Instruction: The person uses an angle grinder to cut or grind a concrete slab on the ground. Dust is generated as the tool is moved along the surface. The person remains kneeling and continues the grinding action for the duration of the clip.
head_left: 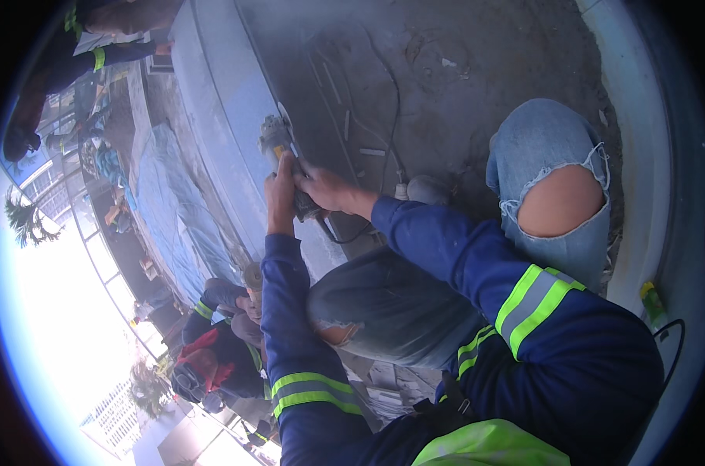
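Observation:
Both of my hands are closed around an angle grinder with a grey metal head and a dark body. My left hand wraps its body from the left side. My right hand grips it from the right, a little nearer the rear end. The grinder's head is at the edge of a long pale slab, and its disc shows only in part. Pale dust hangs over the far end of the slab. A dark cord runs from the grinder's rear.
Dusty ground with a cable and thin offcuts lies to the right. My bent knee in torn jeans is close by. One co-worker crouches at lower left; another's hand rests by the slab's far end. Blue sheeting lies left.

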{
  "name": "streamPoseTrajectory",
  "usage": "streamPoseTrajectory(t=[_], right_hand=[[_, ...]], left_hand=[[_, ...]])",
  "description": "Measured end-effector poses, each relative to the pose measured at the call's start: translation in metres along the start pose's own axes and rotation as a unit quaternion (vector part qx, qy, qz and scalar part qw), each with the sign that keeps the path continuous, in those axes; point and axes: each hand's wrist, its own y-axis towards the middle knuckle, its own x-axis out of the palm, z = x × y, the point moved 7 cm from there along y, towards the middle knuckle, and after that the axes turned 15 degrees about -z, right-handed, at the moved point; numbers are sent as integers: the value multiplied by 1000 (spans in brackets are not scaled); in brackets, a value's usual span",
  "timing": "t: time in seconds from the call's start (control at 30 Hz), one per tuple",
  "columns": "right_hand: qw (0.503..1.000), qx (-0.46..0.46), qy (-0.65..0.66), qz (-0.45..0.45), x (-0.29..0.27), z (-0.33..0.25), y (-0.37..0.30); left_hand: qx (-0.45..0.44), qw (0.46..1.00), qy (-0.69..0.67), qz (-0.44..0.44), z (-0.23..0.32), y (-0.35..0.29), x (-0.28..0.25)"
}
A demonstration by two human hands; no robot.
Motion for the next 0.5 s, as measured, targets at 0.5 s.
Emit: streamPoseTrajectory(t=[0.5], right_hand=[[998,-29,43,23,15,9,-14]], left_hand=[[6,1000,1,-25,-19,-15,-4]])
